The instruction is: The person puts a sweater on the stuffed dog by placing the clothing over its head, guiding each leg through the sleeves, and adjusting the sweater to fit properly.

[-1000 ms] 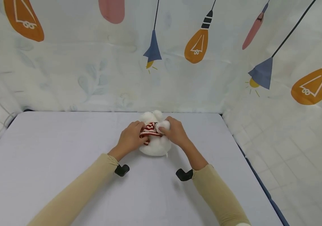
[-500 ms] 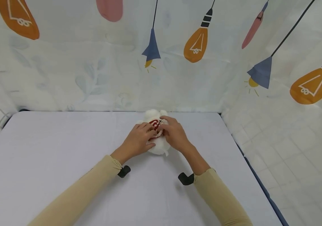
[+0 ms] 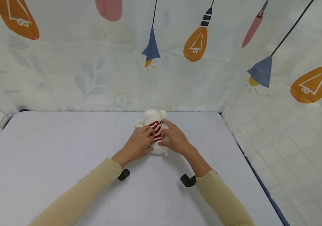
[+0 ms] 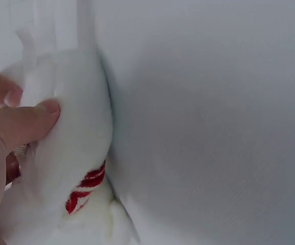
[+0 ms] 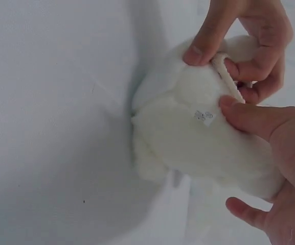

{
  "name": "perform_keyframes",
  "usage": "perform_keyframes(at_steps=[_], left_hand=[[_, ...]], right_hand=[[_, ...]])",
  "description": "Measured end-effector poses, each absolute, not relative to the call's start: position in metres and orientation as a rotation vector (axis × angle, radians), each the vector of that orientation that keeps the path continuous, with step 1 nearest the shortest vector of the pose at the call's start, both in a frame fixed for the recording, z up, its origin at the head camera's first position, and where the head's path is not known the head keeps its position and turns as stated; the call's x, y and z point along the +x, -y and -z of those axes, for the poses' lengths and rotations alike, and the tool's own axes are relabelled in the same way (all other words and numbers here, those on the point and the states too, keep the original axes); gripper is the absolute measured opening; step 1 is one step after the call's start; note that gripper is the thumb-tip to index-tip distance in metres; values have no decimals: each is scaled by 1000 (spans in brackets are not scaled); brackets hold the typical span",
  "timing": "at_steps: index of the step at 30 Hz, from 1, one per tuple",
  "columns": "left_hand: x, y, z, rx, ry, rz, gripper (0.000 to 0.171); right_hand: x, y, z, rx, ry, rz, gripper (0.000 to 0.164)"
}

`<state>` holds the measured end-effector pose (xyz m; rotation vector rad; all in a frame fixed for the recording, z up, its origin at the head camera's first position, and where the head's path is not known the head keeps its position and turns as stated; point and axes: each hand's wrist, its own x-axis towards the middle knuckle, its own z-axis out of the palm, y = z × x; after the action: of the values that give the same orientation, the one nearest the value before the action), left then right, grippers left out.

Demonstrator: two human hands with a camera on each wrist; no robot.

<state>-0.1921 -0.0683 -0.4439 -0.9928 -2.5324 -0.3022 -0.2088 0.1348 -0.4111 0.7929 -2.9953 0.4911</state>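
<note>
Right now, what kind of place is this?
Maybe a small indoor booth for working at: there's a white table, printed sheets behind it and at both sides, and a soft toy.

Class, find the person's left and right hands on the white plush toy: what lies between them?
A red-and-white striped fabric garment, on the white plush toy, lies between the left hand and right hand; the head view shows this.

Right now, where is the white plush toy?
In the head view, the plush toy is between left hand and right hand, near the table's far edge.
</note>
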Motion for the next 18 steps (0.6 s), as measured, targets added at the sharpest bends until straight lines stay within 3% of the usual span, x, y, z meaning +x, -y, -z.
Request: perform_keyframes(at_steps=[4,5,9,11,18], left_hand=[[-190,70,446,-960,2553,316,28],[-190,72,446,-944,2563,351,27],[-195,86,449,-828,2577,658,20],[-198,95,450,-754,2575,843,18],[-198,111,439,-758,2568,1383,33]], right_hand=[[-208,-134,415,834,2934,-582,19],[-208,-134,416,848,2919,-621,24],[-208,-136,418,867,2908,-931,80],[-210,-139,419,830,2959,-1099,96],[-216,-146,425,689,3296,-1320,95]])
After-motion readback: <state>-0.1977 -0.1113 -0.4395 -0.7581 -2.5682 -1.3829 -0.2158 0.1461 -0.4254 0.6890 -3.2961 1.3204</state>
